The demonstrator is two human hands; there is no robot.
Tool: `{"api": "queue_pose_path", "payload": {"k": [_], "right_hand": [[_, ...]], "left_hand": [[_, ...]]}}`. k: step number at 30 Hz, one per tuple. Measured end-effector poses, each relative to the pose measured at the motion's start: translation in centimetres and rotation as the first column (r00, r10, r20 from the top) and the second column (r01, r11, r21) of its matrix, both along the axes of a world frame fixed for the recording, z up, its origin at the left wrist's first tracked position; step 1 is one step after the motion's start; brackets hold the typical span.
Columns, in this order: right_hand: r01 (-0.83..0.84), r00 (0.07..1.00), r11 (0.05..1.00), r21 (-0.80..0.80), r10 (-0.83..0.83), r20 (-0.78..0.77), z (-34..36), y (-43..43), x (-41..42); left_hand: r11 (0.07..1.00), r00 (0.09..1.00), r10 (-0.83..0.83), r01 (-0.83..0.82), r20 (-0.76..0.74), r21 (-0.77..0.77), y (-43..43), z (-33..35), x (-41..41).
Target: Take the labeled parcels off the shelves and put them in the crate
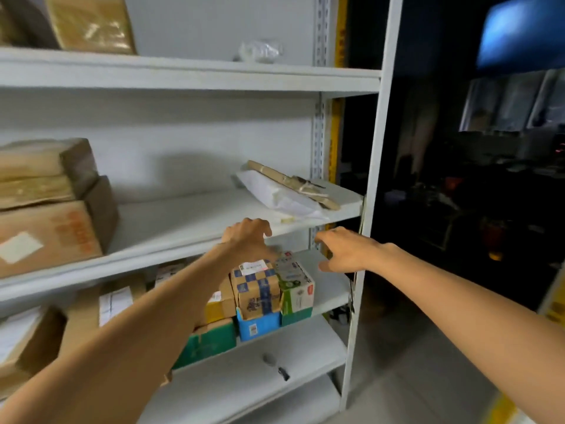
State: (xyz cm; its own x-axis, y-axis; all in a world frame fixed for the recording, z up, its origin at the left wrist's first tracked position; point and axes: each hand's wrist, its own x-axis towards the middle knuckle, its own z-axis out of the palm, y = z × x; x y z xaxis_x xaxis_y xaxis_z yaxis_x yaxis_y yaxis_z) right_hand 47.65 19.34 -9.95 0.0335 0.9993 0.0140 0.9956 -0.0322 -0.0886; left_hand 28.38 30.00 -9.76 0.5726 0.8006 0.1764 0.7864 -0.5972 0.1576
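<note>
Both my arms stretch toward a white metal shelf unit [195, 234]. My left hand [249, 238] hovers with fingers loosely spread at the front edge of the middle shelf, above a blue-checked cardboard parcel [256, 287] with a white label. My right hand [344, 250] is spread and empty, just right of a green-and-white box [296, 284]. Both boxes sit on a blue box [258, 325] on the lower shelf. A white bag parcel [284, 194] with a flat brown packet [293, 182] on top lies on the middle shelf. No crate is in view.
Large brown cartons [49, 209] are stacked at the left of the middle shelf, with more labeled boxes [116, 301] below and a taped parcel [91, 24] on the top shelf. The unit's grey upright [371, 191] stands at the right, with a dark room beyond.
</note>
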Motion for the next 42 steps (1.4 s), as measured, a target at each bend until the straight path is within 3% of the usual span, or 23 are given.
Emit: {"api": "queue_pose_path", "payload": {"k": [10, 16, 25, 32, 38, 42], "right_hand": [[0.003, 1.0, 0.999, 0.038, -0.003, 0.003, 1.8, 2.8, 7.3], [-0.009, 1.0, 0.988, 0.154, 0.011, -0.009, 4.9, 8.7, 8.6], [0.001, 1.0, 0.992, 0.13, -0.003, 0.016, 5.2, 14.0, 12.5], [-0.027, 0.994, 0.994, 0.107, 0.039, -0.106, 3.8, 16.5, 15.9], [-0.158, 0.962, 0.976, 0.153, 0.187, -0.199, 1.4, 18.3, 16.7], [-0.19, 0.966, 0.951, 0.242, 0.225, -0.127, -0.1, 19.5, 16.3]], "left_hand": [[0.995, 0.996, 0.085, -0.086, 0.025, 0.047, 2.6, 3.2, 5.2], [0.984, 0.985, 0.144, -0.153, 0.096, 0.088, 7.7, 6.7, 5.4], [0.971, 0.957, 0.211, -0.229, 0.199, 0.074, 11.4, 7.0, 7.8], [0.918, 0.879, 0.395, -0.392, 0.265, -0.068, 13.2, 7.5, 10.7], [0.854, 0.786, 0.515, -0.438, 0.342, -0.279, 15.0, 7.3, 13.1], [0.787, 0.669, 0.593, -0.368, 0.447, -0.495, 15.6, 7.4, 13.2]]}}
